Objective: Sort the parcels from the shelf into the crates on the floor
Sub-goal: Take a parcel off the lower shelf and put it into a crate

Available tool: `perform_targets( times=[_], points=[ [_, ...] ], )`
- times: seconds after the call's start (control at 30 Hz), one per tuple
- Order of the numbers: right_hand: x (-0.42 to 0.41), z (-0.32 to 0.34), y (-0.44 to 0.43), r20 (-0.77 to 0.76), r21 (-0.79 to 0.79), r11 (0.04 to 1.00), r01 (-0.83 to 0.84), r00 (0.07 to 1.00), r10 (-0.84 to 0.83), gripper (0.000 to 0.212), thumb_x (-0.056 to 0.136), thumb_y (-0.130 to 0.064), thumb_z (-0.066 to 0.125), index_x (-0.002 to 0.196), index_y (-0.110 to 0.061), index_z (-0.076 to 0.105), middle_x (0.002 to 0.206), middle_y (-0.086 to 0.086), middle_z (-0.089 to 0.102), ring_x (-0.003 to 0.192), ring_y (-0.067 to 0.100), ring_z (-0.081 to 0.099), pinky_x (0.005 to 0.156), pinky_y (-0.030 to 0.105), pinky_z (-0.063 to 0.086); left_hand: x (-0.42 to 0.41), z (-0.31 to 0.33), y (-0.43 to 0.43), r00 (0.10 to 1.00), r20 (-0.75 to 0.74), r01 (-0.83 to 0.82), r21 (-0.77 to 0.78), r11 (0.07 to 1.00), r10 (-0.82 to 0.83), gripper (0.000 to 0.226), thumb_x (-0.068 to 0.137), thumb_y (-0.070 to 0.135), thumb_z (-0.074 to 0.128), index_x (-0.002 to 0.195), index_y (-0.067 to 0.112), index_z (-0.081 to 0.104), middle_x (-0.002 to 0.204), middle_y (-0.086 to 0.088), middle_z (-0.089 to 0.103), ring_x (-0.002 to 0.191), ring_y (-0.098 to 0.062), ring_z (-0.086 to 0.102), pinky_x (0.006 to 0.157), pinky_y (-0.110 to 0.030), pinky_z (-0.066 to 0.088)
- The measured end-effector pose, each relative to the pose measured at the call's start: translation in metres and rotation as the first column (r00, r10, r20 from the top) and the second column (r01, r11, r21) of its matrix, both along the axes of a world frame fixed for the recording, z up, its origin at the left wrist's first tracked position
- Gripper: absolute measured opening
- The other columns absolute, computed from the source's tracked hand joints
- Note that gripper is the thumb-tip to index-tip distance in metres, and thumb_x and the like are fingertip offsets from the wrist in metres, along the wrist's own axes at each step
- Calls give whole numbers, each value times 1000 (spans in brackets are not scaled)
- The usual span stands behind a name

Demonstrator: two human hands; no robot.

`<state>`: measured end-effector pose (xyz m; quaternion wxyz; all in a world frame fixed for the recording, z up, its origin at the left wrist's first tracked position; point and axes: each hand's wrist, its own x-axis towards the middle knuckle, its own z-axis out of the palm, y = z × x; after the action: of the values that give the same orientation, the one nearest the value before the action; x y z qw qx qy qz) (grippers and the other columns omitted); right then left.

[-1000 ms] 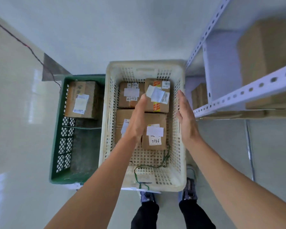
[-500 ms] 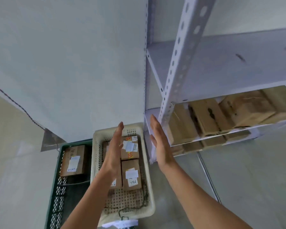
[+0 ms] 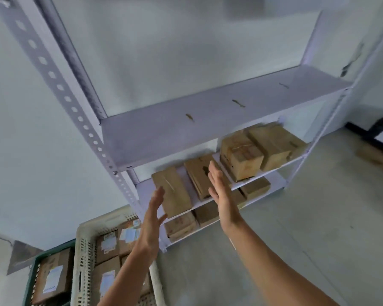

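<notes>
My left hand and right hand are both flat and spread, holding nothing. A brown parcel lies on the shelf between them, just beside my left hand.

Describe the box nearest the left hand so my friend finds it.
Find the white metal shelf. On the board just below the bare one, look left. It is the end parcel, nearest the upright post, beside the left hand.

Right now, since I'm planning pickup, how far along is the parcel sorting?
Done: parcels in the white crate, one in the green crate. In hand: nothing; left hand and right hand, both open, reach toward the leftmost shelf parcel. Left: other parcels on the shelf.
</notes>
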<state>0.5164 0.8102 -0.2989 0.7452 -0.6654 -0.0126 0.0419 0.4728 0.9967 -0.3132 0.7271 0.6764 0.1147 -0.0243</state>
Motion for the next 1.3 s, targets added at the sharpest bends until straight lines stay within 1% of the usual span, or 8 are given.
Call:
perform_targets(
  times=[0.1, 0.3, 0.53, 0.67, 0.87, 1.0, 1.1, 1.3],
  points=[
    [4, 5, -53, 4, 5, 997, 72, 997, -72, 76, 97, -68, 31, 166, -35, 28, 173, -17, 27, 157, 0, 26, 133, 42, 20, 14, 7, -56, 999, -28, 42, -39, 998, -43, 63, 98, 74, 44, 151, 40, 48, 159, 15, 49, 153, -9, 40, 117, -44, 36],
    [29, 5, -143, -6, -11, 985, 171, 985, -171, 63, 98, -67, 30, 158, -48, 31, 171, -21, 30, 156, -2, 27, 133, 43, 22, 61, 9, -141, 989, -42, 143, -36, 989, -144, 76, 99, 76, 41, 161, 33, 45, 165, 14, 46, 150, -7, 43, 125, -51, 35],
    [95, -13, -241, -89, -52, 959, 279, 955, -283, 63, 92, -79, 37, 152, -58, 39, 165, -25, 38, 155, -1, 32, 130, 38, 25, 153, -12, -234, 966, -88, 239, -65, 969, -244, 93, 82, 92, 42, 158, 39, 47, 159, 23, 47, 134, 9, 52, 108, -28, 42],
    [141, -13, -299, -118, -102, 938, 330, 933, -341, 77, 83, -86, 41, 153, -53, 39, 166, -22, 39, 148, -7, 39, 129, 38, 29, 204, -12, -292, 932, -137, 320, -119, 940, -335, 103, 67, 104, 43, 150, 44, 54, 153, 21, 54, 145, -7, 48, 128, -54, 31],
    [198, -3, -370, -155, -143, 916, 376, 905, -396, 69, 87, -79, 33, 151, -53, 35, 167, -18, 35, 154, 5, 33, 126, 37, 28, 264, -7, -359, 902, -180, 366, -159, 917, -391, 134, 50, 114, 47, 160, 38, 46, 159, 13, 48, 146, -15, 44, 126, -55, 32],
    [231, -11, -410, -156, -167, 914, 370, 905, -395, 77, 90, -76, 30, 161, -46, 30, 172, -15, 29, 154, 7, 30, 123, 35, 27, 298, -12, -393, 886, -185, 393, -184, 901, -424, 133, 57, 110, 49, 164, 31, 44, 160, 13, 51, 145, -10, 49, 130, -60, 27],
    [257, -24, -439, -179, -151, 924, 353, 909, -376, 84, 86, -81, 31, 162, -45, 29, 173, -14, 28, 157, 10, 28, 124, 36, 27, 321, -19, -419, 887, -218, 379, -157, 912, -407, 112, 77, 100, 44, 165, 31, 40, 158, 15, 52, 135, -4, 52, 129, -53, 31],
    [323, -67, -513, -258, -166, 949, 268, 917, -305, 87, 87, -83, 30, 163, -42, 31, 173, -10, 29, 158, 15, 29, 123, 36, 27, 374, -44, -487, 888, -311, 317, -122, 940, -340, 117, 77, 97, 42, 169, 26, 33, 174, 4, 37, 158, -20, 37, 131, -49, 28]
  ],
)
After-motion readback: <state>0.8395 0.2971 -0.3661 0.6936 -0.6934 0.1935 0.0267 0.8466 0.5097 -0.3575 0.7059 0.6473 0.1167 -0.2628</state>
